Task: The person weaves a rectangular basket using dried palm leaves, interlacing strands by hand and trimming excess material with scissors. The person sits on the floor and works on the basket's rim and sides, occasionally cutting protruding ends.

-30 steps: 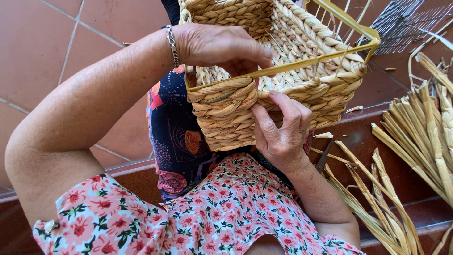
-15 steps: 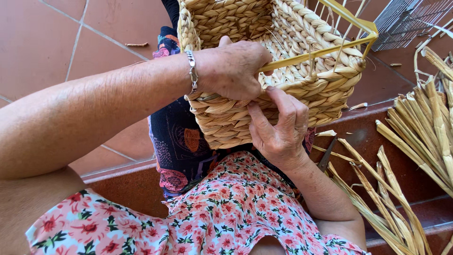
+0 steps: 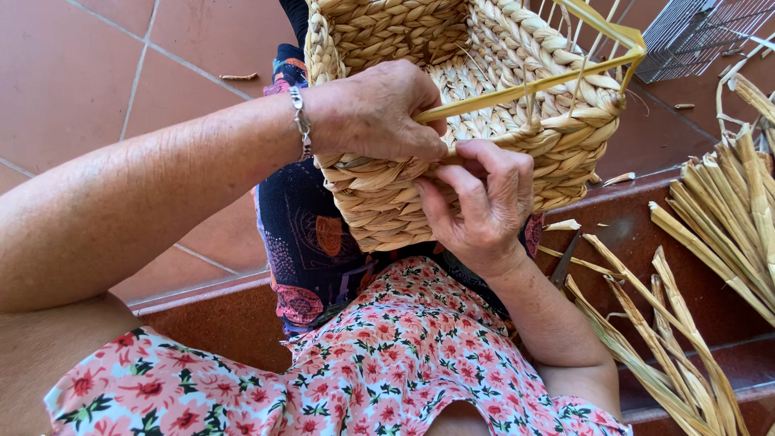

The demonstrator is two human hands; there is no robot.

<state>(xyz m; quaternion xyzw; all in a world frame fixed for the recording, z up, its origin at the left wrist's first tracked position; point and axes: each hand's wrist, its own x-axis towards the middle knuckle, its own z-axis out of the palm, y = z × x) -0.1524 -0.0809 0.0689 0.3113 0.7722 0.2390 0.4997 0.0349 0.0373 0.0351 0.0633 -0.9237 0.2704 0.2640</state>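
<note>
Right now the left hand (image 3: 375, 113) is curled over the near rim of a woven basket (image 3: 387, 194) resting on the person's lap, fingers closed on the yellow frame rod (image 3: 525, 85). Just beside it, the right hand (image 3: 480, 202) presses against the basket's braided wall, fingertips pinched together at the rim. Loose dried reeds (image 3: 710, 234) lie on the red step (image 3: 638, 218) to the right.

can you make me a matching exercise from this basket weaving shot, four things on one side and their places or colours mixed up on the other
Things:
1. woven basket
2. yellow frame rod
3. bracelet
4. loose dry reeds

Places or colours:
a. silver, on the left wrist
b. lying on the red step at the right
c. braided tan fibre, held by both hands
d. bright yellow, along the basket's rim

Pairs: 1-c, 2-d, 3-a, 4-b
</note>
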